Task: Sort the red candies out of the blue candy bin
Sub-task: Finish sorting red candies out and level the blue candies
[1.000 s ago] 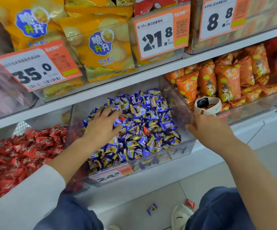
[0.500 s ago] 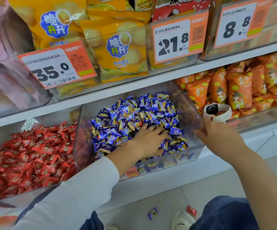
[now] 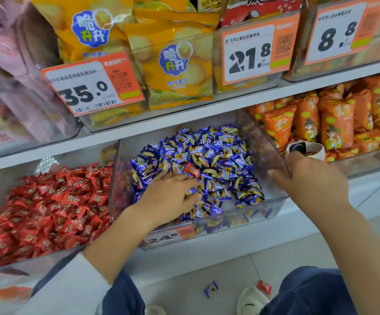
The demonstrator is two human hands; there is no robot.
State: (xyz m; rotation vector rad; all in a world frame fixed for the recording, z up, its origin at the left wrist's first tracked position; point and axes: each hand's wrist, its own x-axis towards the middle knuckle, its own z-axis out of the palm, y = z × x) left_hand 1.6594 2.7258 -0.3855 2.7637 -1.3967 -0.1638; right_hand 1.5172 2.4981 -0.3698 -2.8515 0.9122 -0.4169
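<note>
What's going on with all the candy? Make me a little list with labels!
blue candy bin: clear, full of blue candies
red candy: one lies on the blue pile, just past the left fingertips
left hand: spread flat on the blue candies
right hand: holds the bin's right wall
red candy bin: beside it on the left, full
floor: one blue candy and one red candy dropped

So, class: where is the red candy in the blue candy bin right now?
On the blue pile near the middle of the bin, the red candy lies just beyond the left hand.
</note>
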